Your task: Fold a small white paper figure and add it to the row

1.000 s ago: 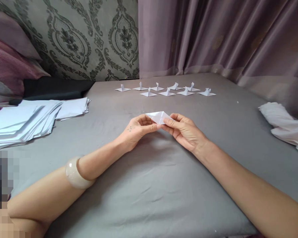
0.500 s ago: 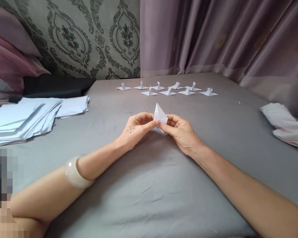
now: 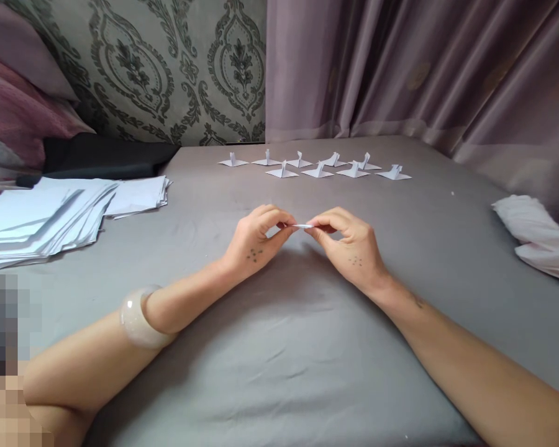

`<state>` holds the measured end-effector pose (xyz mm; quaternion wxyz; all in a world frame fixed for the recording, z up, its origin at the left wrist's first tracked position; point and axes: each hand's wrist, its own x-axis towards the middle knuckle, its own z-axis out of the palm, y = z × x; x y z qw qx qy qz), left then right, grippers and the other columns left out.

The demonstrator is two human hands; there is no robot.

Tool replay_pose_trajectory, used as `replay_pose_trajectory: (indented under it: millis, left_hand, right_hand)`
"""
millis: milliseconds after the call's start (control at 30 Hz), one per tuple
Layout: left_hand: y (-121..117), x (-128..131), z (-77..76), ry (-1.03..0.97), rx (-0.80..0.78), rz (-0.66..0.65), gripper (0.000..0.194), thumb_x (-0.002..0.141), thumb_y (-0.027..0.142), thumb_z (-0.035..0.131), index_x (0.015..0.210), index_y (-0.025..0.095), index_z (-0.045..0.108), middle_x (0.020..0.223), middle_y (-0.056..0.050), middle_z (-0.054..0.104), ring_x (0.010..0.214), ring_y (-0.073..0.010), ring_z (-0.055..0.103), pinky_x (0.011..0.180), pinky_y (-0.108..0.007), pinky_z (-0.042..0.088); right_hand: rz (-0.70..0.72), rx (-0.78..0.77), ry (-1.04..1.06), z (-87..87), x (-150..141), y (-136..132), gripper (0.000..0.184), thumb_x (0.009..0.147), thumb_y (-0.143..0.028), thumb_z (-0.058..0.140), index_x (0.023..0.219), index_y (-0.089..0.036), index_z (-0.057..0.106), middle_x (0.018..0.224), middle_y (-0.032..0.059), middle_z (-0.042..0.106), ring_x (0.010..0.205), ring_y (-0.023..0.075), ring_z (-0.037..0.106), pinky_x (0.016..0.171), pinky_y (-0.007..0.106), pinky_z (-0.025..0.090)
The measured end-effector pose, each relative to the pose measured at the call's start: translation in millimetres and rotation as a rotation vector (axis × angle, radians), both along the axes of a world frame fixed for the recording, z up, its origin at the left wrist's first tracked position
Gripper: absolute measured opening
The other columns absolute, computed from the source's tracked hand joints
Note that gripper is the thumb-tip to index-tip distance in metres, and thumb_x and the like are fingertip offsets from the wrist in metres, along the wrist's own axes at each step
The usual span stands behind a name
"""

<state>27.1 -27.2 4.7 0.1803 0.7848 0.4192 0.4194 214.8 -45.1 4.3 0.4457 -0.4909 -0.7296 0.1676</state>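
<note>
Between my two hands a piece of folded white paper [image 3: 302, 226] is held nearly edge-on, so only a thin strip of it shows. My left hand [image 3: 263, 239] pinches its left end between thumb and fingers. At the other end my right hand [image 3: 349, 242] pinches it the same way. Both hands are just above the grey sheet [image 3: 279, 347]. Beyond them stand several folded white paper cranes [image 3: 317, 171], set out in two rows. The folds of the held paper are hidden at this angle.
Stacks of white paper sheets [image 3: 37, 217] lie on the left, before a black cloth [image 3: 107, 158]. A crumpled white cloth [image 3: 535, 230] is at the right edge. Purple curtains [image 3: 317, 74] and a patterned wall [image 3: 190, 74] close off the back.
The folded paper has turned from showing its pointed face upright to lying nearly flat and edge-on. My hands have rolled with it, and my fingertips now grip its two ends.
</note>
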Motion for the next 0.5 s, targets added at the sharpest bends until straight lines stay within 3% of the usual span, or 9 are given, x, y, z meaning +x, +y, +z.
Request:
replay_pose_trajectory:
  millis: [100,167,300,500]
  left_hand:
    - [2.9,-5.2,-1.2,0.279,0.268,-0.013,0.023,0.094,0.031,0.047,0.085,0.02,0.066,0.093,-0.008,0.069,0.082,-0.018,0.056,0.076,-0.033,0.039]
    - [4.4,-7.8,-2.3,0.434,0.326,-0.034,0.027,0.095,0.028,0.042,0.084,0.019,0.065,0.094,-0.009,0.069,0.08,-0.0186,0.054,0.073,-0.033,0.037]
    - [4.8,-8.6,-5.9,0.625,0.243,-0.16,0.028,0.095,0.022,0.038,0.087,0.017,0.064,0.094,-0.011,0.067,0.081,-0.0194,0.056,0.072,-0.033,0.038]
    - [2.0,-7.2,-8.5,0.574,0.051,-0.205,0.021,0.089,0.023,0.046,0.086,0.018,0.066,0.089,-0.008,0.067,0.083,-0.0197,0.06,0.076,-0.033,0.043]
  right_hand:
    - [-0.018,0.16,-0.277,-2.4,1.9,-1.9,0.021,0.093,-0.018,0.048,0.089,-0.023,0.068,0.093,0.0058,0.067,0.089,0.0192,0.059,0.08,0.032,0.045]
    - [-0.009,0.189,-0.455,-4.1,2.3,-3.2,0.027,0.095,-0.016,0.042,0.09,-0.021,0.068,0.093,0.0072,0.067,0.087,0.0199,0.058,0.08,0.033,0.043]
    - [0.072,0.089,-0.615,-7.5,2.7,-5.1,0.025,0.093,-0.014,0.044,0.088,-0.02,0.067,0.091,0.0064,0.066,0.084,0.0194,0.058,0.073,0.032,0.041]
    - [0.1,-0.129,-0.554,-5.1,5.4,-6.2,0.017,0.09,-0.019,0.053,0.089,-0.023,0.069,0.092,0.0037,0.065,0.086,0.0182,0.059,0.065,0.029,0.038]
